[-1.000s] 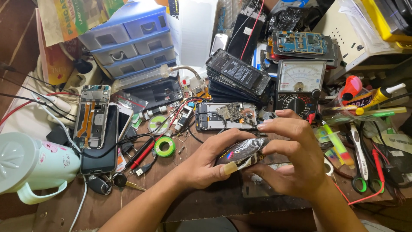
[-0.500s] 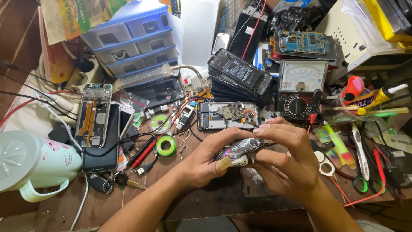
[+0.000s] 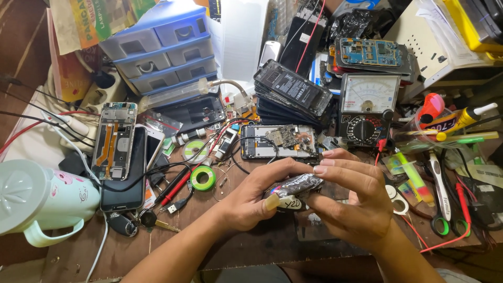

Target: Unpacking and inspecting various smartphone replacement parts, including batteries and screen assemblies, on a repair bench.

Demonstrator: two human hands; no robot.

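Two hands meet low in the middle of the desk & grip one small thing together: a dark shiny phone part (image 3: 294, 186) w/ a pale label on its underside. Left hand (image 3: 251, 196) is curled shut round its left end, thumb pressed on the front. Right hand (image 3: 356, 202) pinches the other end, fingers flat on top, thumb below.

Vs 1 s ago, both hands sit a bit closer to the person, & the part is turned so the pale label shows better. Right fingers now lie over the top more than b4. Looks like the grip got tighter, so the part is likely being pulled at or checked up close, not put down.

Lots of stuff around. Just behind the hands lies an open phone frame (image 3: 277, 142) w/ a small board in it. A meter w/ a dial (image 3: 368, 107) stands to the right of that, beside a stack of dark phone screens (image 3: 292, 93). A green tape roll (image 3: 203, 178) & red probes (image 3: 175, 187) lie left of the hands. A pale jug (image 3: 36, 202) sits far left, blue drawers (image 3: 162, 50) at the back. Wires & tools crowd the desk (image 3: 251, 246), so there is little free room near the hands
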